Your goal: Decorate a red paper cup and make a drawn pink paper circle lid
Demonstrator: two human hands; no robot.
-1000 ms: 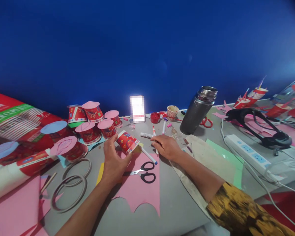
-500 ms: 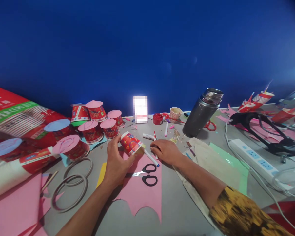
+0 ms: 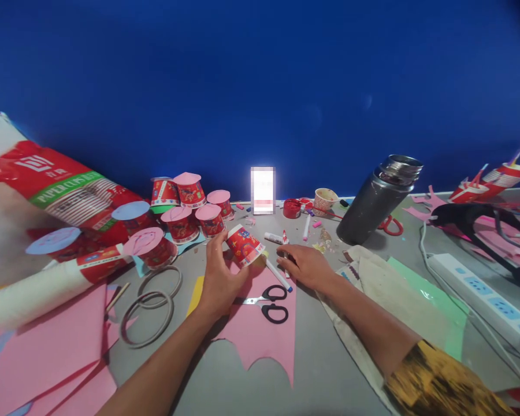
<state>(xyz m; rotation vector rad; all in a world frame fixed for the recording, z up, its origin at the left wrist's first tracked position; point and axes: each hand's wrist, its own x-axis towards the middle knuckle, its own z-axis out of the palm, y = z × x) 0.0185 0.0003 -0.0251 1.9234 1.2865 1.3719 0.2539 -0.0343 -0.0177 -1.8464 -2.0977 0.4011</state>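
Observation:
My left hand grips a red printed paper cup, tilted on its side over a sheet of pink paper. My right hand lies palm down on the table to the right of the cup, fingers curled over small markers. Whether it grips one is hidden. A white marker with a blue tip lies between the hands. Black-handled scissors rest on the pink paper just below the hands.
Several upturned red cups with pink paper lids stand at the back left, beside a sleeve of cups. Two metal rings lie left. A steel flask, a cloth bag, a power strip and cables sit right.
The view has swung left, so everything has drifted right in the picture. Both hands keep their places relative to the cup and markers.

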